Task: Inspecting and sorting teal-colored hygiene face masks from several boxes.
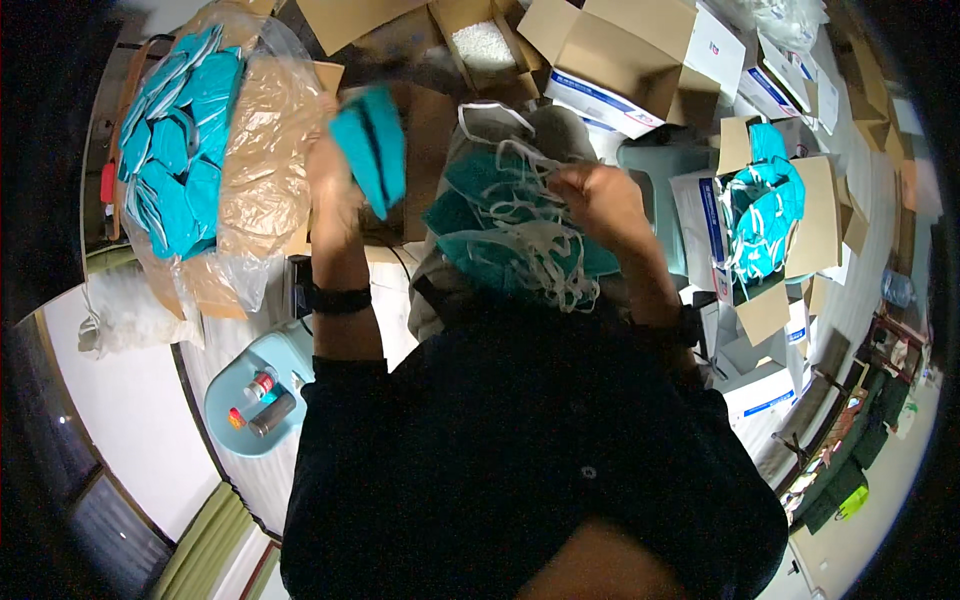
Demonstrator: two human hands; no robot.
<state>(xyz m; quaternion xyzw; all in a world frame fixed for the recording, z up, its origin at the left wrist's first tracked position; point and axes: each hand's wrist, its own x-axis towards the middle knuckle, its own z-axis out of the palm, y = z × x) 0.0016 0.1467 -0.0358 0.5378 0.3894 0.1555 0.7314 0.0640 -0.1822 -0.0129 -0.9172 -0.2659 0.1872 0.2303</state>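
My left hand (328,165), smeared by motion, is closed on a folded teal face mask (375,150) beside the cardboard at the left. My right hand (605,205) is pinched on the white ear loops (540,165) of masks over my lap. A pile of teal masks (470,195) lies there, its white loops hanging in a tangle toward me. Farther left, stacks of folded teal masks (190,140) sit in a large clear plastic bag (270,150) on cardboard.
At the right, an open carton (708,215) holds many looped teal masks. Open cartons (610,60) stand at the far side, one with white pieces (485,48) inside. A light blue stool (225,385) at the left carries a bottle and small items.
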